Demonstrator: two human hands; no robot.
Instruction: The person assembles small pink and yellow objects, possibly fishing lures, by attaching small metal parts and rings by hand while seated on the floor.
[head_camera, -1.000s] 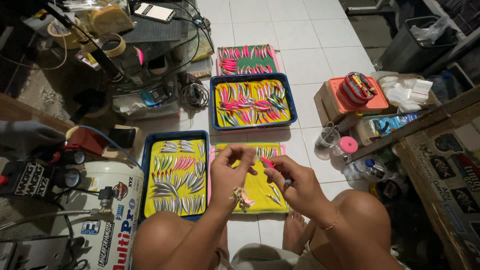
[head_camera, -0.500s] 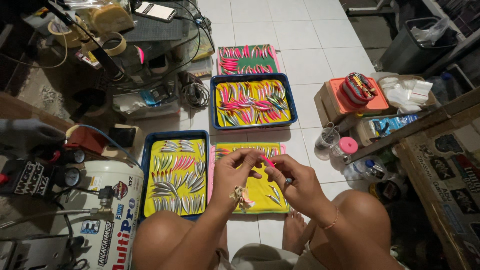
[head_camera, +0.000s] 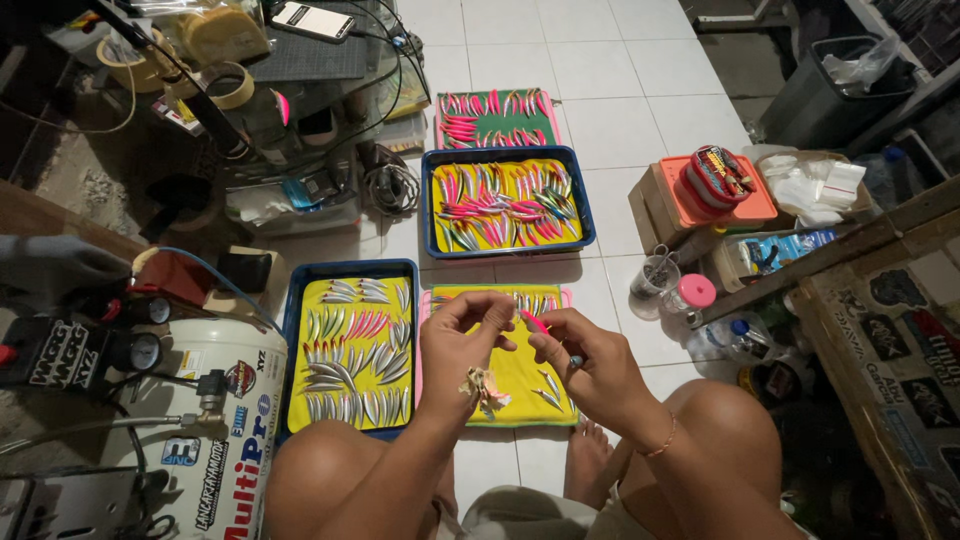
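My left hand (head_camera: 462, 345) and my right hand (head_camera: 585, 362) are raised close together over a pink-rimmed yellow tray (head_camera: 520, 378) on the floor. Between their fingertips is a small pink fishing lure (head_camera: 534, 322), pinched by my right hand, with the left fingers touching its end. A crumpled scrap (head_camera: 481, 382) hangs under my left hand. To the left lies a blue tray (head_camera: 346, 345) of several silver and pink lures on yellow lining.
Farther off sit another blue tray (head_camera: 507, 203) of pink and yellow lures and a green mat (head_camera: 495, 118) with more. A white air compressor tank (head_camera: 205, 430) stands at left. Orange boxes (head_camera: 700, 205), jars (head_camera: 690, 292) and clutter lie at right. My bare knees frame the bottom.
My hands have drawn slightly closer together over the yellow tray; the left fingers now meet the pink lure. Nothing else has moved.
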